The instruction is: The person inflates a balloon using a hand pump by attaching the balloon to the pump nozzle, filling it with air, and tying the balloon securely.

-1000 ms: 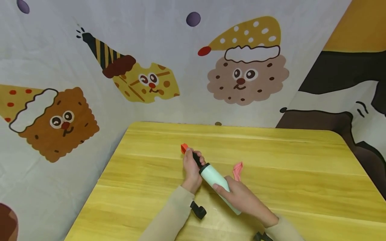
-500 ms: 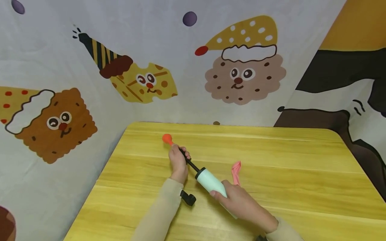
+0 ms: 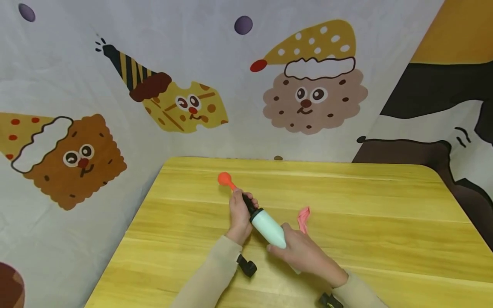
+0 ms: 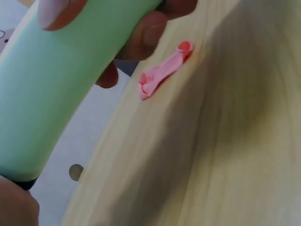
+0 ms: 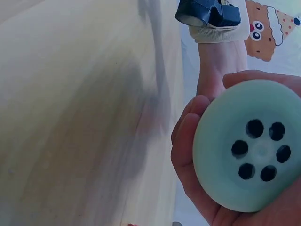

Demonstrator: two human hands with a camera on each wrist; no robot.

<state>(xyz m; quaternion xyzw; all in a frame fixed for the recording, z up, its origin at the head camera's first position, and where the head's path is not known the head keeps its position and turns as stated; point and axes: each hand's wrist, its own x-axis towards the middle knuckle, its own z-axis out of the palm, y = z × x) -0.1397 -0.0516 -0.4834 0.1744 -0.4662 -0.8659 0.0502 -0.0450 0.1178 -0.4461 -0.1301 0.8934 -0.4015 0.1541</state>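
A mint-green balloon pump (image 3: 268, 226) slants across the space over the table. My left hand (image 3: 239, 216) grips its black front part, where the neck of an orange balloon (image 3: 224, 179) comes out past the thumb. The balloon's tip is swollen into a small round bulb, its neck thin. My right hand (image 3: 304, 252) wraps around the green barrel. In the right wrist view the barrel's round end (image 5: 261, 150) shows several dark holes. A limp pink balloon (image 4: 162, 71) lies on the table beyond the right hand, partly hidden by it in the head view.
The wooden table (image 3: 377, 201) has rounded far corners and meets a cloth backdrop (image 3: 246, 141) printed with cartoon biscuits and cheese. A black wrist camera (image 3: 247, 266) sits at the left cuff, another black device (image 3: 330, 300) at the right one.
The orange balloon has gone from crumpled to a small round bulb. My left hand slid out, baring the pump's rod, then came back toward the barrel. The right hand stayed nearly in place.
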